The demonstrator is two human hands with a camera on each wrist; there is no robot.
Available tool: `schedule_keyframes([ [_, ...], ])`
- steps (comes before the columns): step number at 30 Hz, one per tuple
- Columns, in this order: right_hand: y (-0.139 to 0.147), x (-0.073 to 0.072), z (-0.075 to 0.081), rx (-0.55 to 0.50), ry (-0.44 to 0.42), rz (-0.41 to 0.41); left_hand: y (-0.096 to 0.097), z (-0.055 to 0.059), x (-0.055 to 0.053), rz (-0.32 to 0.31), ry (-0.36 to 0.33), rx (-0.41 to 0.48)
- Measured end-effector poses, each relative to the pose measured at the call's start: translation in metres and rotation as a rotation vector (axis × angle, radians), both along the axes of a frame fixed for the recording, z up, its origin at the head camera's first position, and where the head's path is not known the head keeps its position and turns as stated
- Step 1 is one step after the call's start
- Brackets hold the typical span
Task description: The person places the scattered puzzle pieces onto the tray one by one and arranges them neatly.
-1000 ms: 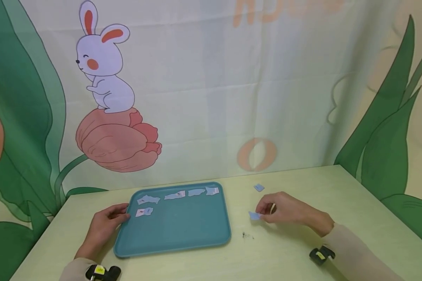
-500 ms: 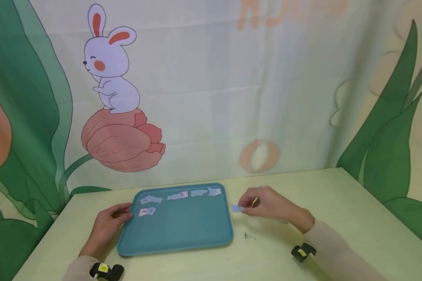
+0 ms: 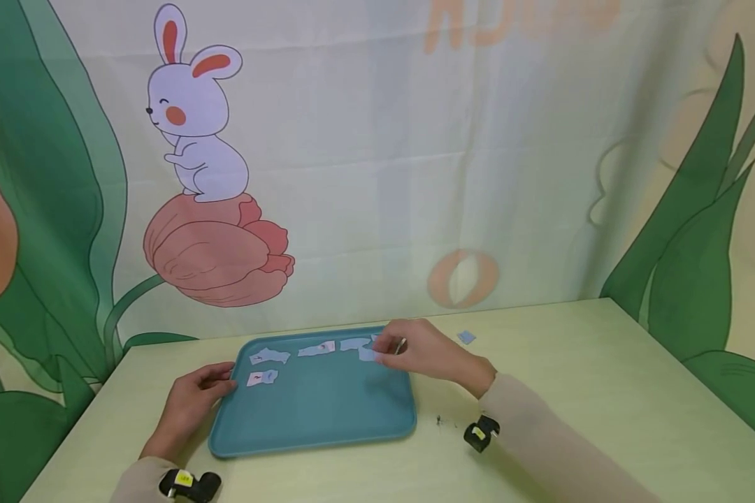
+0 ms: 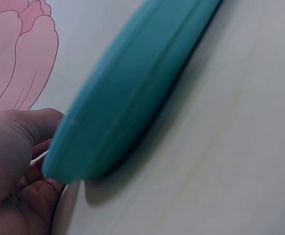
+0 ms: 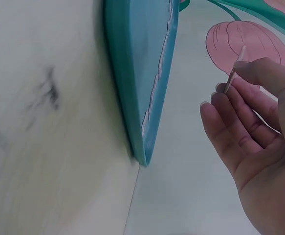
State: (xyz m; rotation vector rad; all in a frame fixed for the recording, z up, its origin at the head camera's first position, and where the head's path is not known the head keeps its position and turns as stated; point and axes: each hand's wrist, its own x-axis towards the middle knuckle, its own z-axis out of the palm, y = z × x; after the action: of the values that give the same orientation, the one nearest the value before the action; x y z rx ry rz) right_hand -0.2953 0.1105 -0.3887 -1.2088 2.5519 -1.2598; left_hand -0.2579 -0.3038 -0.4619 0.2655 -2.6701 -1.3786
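Observation:
My right hand (image 3: 424, 349) pinches a torn light-blue paper piece (image 3: 368, 355) between thumb and fingertips, over the right part of a teal tray (image 3: 314, 419). From the right wrist view the paper piece (image 5: 234, 73) appears edge-on, held off the tray. At the tray's left edge, my left hand (image 3: 187, 405) grips the rim; the left wrist view has the thumb at the rim and fingers below it. Along the tray's back lie several torn paper pieces (image 3: 317, 348) in a row, the rightmost mostly hidden by my right hand. A pink-and-blue paper piece (image 3: 262, 378) lies below the row at left.
Another blue paper piece (image 3: 467, 337) rests on the pale table (image 3: 572, 363) behind my right forearm. Small dark marks (image 3: 440, 420) show on the table right of the tray. A printed curtain (image 3: 352, 175) stands behind the table's back edge.
My right hand has moved left with the paper piece, from the table right of the tray to above the tray. The left hand has stayed at the tray's left rim.

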Motion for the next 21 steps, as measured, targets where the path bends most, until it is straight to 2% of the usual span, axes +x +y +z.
schedule_keyframes([
  [7, -0.033, -0.008, -0.001, 0.037, 0.016, -0.008, 0.002, 0.001, 0.0, 0.003, -0.006, 0.001],
  [21, -0.089, -0.017, -0.008, 0.104, -0.043, -0.032, -0.001, 0.001, 0.001, 0.0, 0.001, -0.007],
])
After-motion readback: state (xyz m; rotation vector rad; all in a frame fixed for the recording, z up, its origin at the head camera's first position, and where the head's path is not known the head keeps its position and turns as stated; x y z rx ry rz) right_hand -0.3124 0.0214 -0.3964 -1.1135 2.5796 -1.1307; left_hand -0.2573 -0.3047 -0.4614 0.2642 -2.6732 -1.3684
